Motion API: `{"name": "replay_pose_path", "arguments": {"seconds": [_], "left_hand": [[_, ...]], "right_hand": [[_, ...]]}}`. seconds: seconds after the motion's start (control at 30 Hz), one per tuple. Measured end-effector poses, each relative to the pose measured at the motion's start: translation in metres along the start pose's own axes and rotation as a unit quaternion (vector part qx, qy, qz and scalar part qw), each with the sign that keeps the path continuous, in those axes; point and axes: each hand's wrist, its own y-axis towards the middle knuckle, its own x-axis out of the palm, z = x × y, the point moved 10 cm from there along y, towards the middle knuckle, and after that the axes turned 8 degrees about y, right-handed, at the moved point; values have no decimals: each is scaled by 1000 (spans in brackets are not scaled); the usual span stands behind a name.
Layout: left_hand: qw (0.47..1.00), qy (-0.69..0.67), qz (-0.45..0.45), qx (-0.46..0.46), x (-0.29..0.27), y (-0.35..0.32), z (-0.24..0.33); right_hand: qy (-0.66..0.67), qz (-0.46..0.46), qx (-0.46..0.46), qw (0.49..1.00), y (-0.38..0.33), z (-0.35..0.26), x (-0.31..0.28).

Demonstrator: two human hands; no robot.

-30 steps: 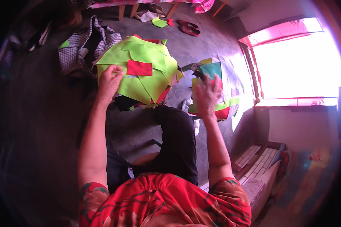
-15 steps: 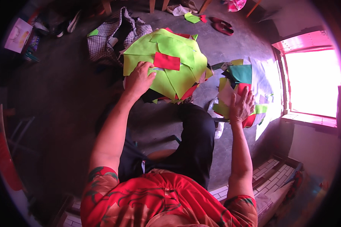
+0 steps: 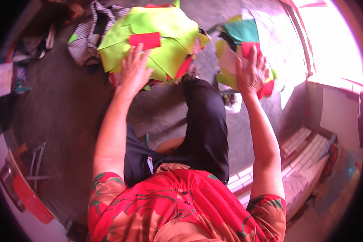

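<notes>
In the head view, the left hand (image 3: 134, 72) lies on the near part of the lime-green heap (image 3: 163, 22) of flat pieces, far and left of the dark-trousered knee (image 3: 205, 101); its fingers are extended and slightly apart, the tips at the near edge of a red rectangle (image 3: 151, 40) on top. The right hand (image 3: 252, 78) is over the mixed heap (image 3: 242, 32) to the right, fingers spread, clamped on nothing that shows; how firmly it presses, I cannot tell. The step in hand looks like steadying the top of the left heap while feeling for a piece on the right; the next move probably calls for pinching one piece without dragging its neighbours. The lime-green heap's ragged near edge comes close to the knee, and chequered cloth (image 3: 77, 50) crowds its far left side. Between the heaps runs only a narrow gap. The wall (image 3: 336, 107) and bench (image 3: 302, 143) limit movement on the right; the widest room is over the dark floor (image 3: 64, 109), left of the left forearm.
</notes>
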Motion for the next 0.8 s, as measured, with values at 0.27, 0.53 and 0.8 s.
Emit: {"name": "replay_pose_path", "arguments": {"seconds": [0.27, 0.53, 0.8], "left_hand": [[1000, 11, -19, 14, 3, 1, 6], [999, 24, -34, 15, 1, 0, 6], [999, 26, -45, 8, 1, 0, 5]], "right_hand": [[57, 0, 19, 998, -2, 4, -1], [47, -6, 20, 999, -3, 2, -4], [50, -6, 25, 998, -2, 2, -4]]}}
